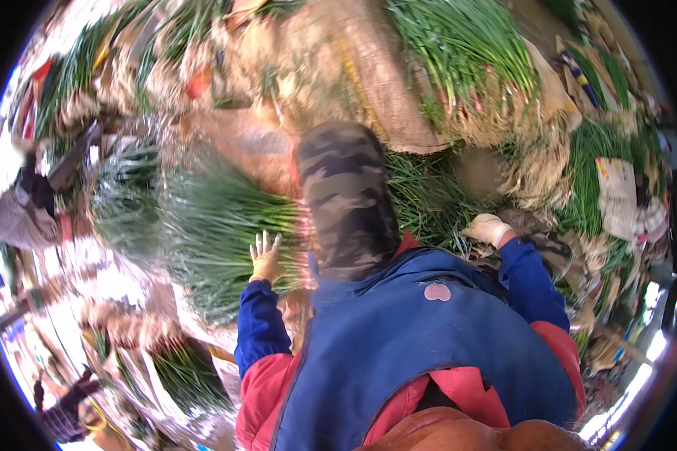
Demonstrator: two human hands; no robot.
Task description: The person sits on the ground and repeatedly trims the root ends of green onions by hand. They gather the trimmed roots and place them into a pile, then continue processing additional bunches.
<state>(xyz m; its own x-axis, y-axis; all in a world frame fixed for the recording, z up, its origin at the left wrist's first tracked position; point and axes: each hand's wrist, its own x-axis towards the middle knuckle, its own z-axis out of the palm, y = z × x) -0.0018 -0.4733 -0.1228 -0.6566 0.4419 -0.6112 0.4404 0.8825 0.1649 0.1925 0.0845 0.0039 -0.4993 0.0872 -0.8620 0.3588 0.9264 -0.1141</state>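
My left hand [266, 256], in a pale glove, lies with spread fingers over a wide spread of green onions [231, 220]. Their long green leaves point left, and the pinkish-white stem ends are beside my bent leg [344, 197] in camouflage cloth. At the right, my right hand [488, 230], also in a pale glove, is by a heap of loose green leaves [429, 191]. Its fingers point left and partly curl out of sight, so I cannot see whether they grip anything.
Brown sacking [389, 73] spreads ahead. A large bundle of green onions [468, 51] with hairy roots lies on it. More rooted bundles [79, 96] are at the far left, and another bundle [189, 372] is at the lower left. Another person's sleeve [22, 217] shows at the left edge.
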